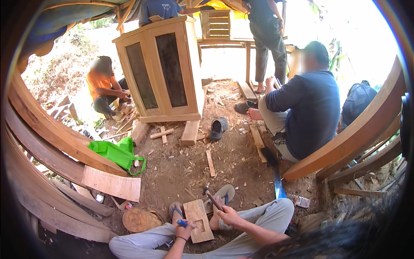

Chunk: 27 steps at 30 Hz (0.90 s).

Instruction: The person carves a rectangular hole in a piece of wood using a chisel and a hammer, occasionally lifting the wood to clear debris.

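Observation:
My left hand (183, 232) is closed around a blue-handled chisel (182, 222). Its blade is hard to make out, but it lies over a shallow carved patch in a pale wooden board (195, 210). The board rests between my sandalled feet, slanting slightly. In my right hand (230, 216) is a hammer (214, 201), gripped by its dark handle, with the small metal head raised past the board's right far corner, apart from the chisel.
A round wood stump (140, 219) stands left of my legs. Farther off are a green bag (114, 151), a tall wooden cabinet (148, 73), a dark clog (218, 128) and a blue saw blade (279, 186). Several people work around; one in navy (308, 103) sits at right.

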{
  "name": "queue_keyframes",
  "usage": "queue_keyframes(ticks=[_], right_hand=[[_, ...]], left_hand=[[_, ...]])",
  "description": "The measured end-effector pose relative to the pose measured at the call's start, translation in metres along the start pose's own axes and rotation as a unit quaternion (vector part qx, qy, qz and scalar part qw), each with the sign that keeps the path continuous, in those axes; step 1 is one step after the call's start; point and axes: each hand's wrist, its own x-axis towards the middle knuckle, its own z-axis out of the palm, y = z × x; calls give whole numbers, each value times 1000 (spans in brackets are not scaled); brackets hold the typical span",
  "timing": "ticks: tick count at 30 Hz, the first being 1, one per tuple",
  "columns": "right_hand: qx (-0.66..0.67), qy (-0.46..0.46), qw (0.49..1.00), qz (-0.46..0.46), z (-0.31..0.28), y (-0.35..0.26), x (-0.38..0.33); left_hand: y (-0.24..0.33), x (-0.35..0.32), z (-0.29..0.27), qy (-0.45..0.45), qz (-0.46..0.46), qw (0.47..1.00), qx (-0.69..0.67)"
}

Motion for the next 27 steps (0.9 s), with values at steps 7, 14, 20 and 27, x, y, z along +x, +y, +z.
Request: queue_keyframes(ticks=[7, 14, 20, 27], right_hand=[[21, 79, 979, -189, 25, 70, 25], [-4, 13, 999, -38, -7, -9, 21], [-57, -29, 997, 34, 10, 5, 15], [-63, -18, 997, 45, 4, -2, 5]], left_hand=[[11, -4, -24, -120, -302, 881, -343], [33, 37, -12, 9, -122, 974, -192], [19, 23, -42, -61, -331, 824, -456], [24, 17, -19, 10, -269, 917, -296]])
